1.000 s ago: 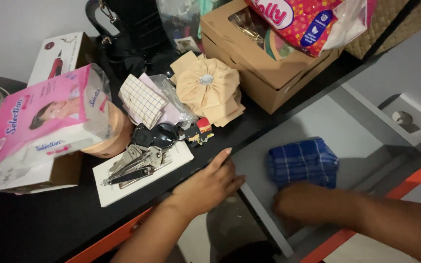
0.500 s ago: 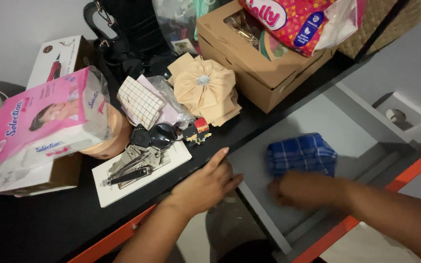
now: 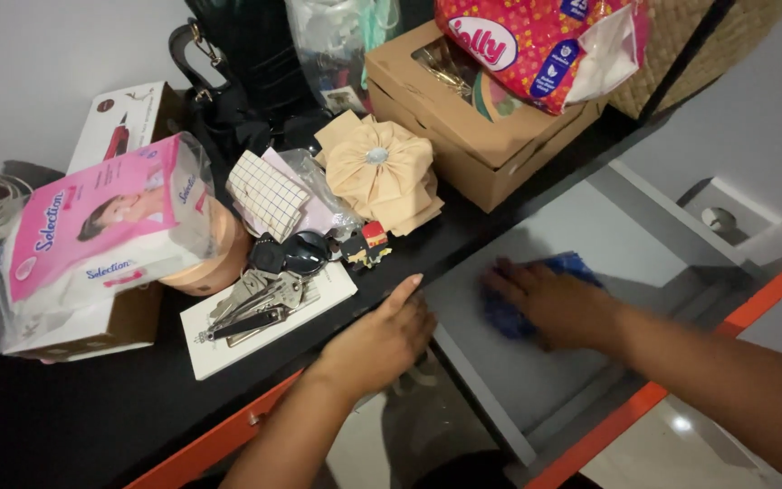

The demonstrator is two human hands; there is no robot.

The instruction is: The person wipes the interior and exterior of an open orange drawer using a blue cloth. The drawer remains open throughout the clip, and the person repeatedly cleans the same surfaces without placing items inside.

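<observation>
My left hand (image 3: 380,340) rests flat on the front edge of the black tabletop (image 3: 101,407), fingers together, holding nothing. Just left of it lies a bunch of keys (image 3: 251,303) on a white card (image 3: 228,349). My right hand (image 3: 549,303) reaches into the open grey drawer (image 3: 590,231) and presses down on a blue checked cloth (image 3: 509,317), which it mostly covers. The drawer has an orange front (image 3: 681,371).
On the tabletop stand a pink tissue pack (image 3: 101,235), a beige fabric bundle (image 3: 380,172), a brown cardboard box (image 3: 472,127) with a red packet (image 3: 536,41) on it, a black bag (image 3: 246,63) and a woven basket (image 3: 681,45). A wall socket (image 3: 721,217) is at right.
My right hand has moved up the drawer onto the blue cloth and shifted it to the left. My left hand has stayed on the table edge.
</observation>
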